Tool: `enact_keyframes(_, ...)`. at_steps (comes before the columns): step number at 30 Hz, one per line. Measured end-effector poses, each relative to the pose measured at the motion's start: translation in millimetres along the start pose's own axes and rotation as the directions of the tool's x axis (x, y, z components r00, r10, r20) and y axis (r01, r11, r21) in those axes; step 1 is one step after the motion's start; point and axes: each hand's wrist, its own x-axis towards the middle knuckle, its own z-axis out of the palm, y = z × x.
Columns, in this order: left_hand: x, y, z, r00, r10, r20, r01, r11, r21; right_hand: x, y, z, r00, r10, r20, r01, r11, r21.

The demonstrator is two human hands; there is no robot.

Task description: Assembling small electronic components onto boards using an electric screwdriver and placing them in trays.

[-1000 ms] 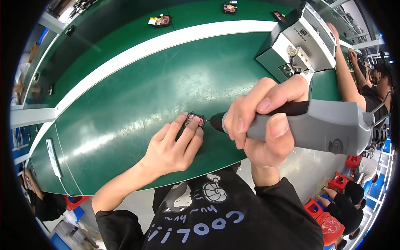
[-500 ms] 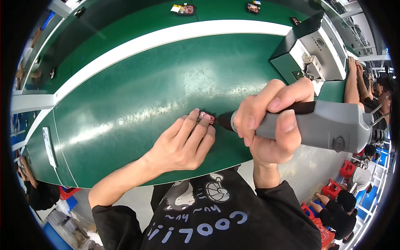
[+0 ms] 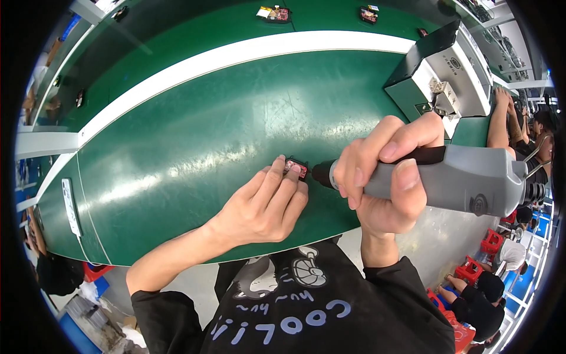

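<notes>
A small black case with a red circuit board (image 3: pixel 296 169) lies on the green work table (image 3: pixel 194 171). My left hand (image 3: pixel 265 203) holds it down, its fingers bunched over the near and left part, hiding some of the board. My right hand (image 3: pixel 389 171) is wrapped round a grey and black electric screwdriver (image 3: pixel 460 177), held almost level. The screwdriver's dark nose (image 3: pixel 323 173) points left at the right edge of the case. Whether the bit touches a screw is too small to tell.
A metal box-shaped machine (image 3: pixel 442 71) stands at the back right. Beyond the white rail (image 3: pixel 236 52), similar small boards (image 3: pixel 275 14) sit on a green belt (image 3: pixel 194 41). A white strip (image 3: pixel 71 206) lies at the left. Other people work along the right side.
The boards beyond the rail have shifted to the right. My hands, the case and the screwdriver keep nearly the same places, with a slight shift of the whole view.
</notes>
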Motion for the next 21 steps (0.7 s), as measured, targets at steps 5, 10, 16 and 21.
enact_keyframes(5, 3.2, 1.0, -0.9, 1.000, -0.005, -0.009, 0.005, 1.000, 0.000, -1.6, 5.1, -0.2, 0.999, -0.033, 0.018, 0.033, 0.999, -0.030)
enact_keyframes(10, 5.5, 0.3, -1.3, 0.999, -0.026, -0.020, 0.025, 0.999, -0.034, -1.7, 5.7, 2.6, 1.000, -0.008, -0.004, 0.008, 1.000, -0.026)
enact_keyframes(16, 3.4, 1.6, -8.1, 0.993, -0.115, 0.024, 0.117, 0.983, -0.140, -5.1, 7.7, 9.6, 0.999, 0.049, 0.021, -0.047, 0.996, -0.077)
enact_keyframes(21, 3.4, -1.9, -12.9, 0.984, -0.161, 0.081, 0.176, 0.956, -0.236, -3.9, 10.2, 7.8, 0.998, 0.054, 0.014, -0.053, 0.997, -0.061)
